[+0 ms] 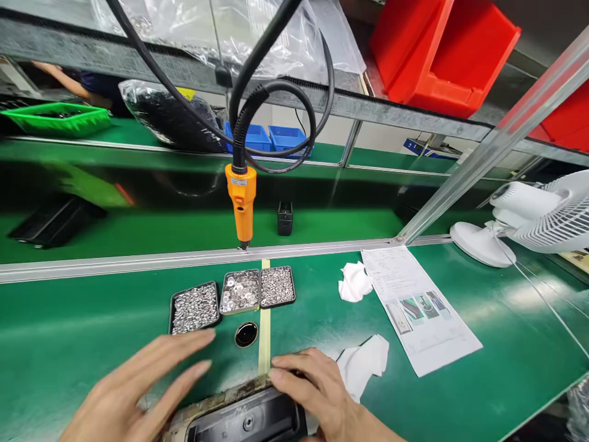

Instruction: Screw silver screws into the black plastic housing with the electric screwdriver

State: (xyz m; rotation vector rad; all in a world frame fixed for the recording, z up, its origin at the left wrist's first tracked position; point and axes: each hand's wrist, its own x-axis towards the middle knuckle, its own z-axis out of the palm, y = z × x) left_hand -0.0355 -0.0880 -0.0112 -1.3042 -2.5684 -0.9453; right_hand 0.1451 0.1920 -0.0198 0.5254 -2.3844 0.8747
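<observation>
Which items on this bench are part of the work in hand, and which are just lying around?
In hand:
- black housing, under right hand
- left hand, open, hovering beside it
- three trays of small metal parts
- orange hanging screwdriver

Lying about:
- printed instruction sheet
- two white cloths
- white fan
- small black ring
- red bins

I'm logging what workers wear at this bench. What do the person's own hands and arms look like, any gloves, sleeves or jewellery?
Both are bare. The left hand has no glove, ring or watch in view, and neither does the right hand. No sleeve shows on the visible forearm behind the right hand. Fingernails are short and unpainted. The left wrist is cut off by the picture's edge.
</observation>
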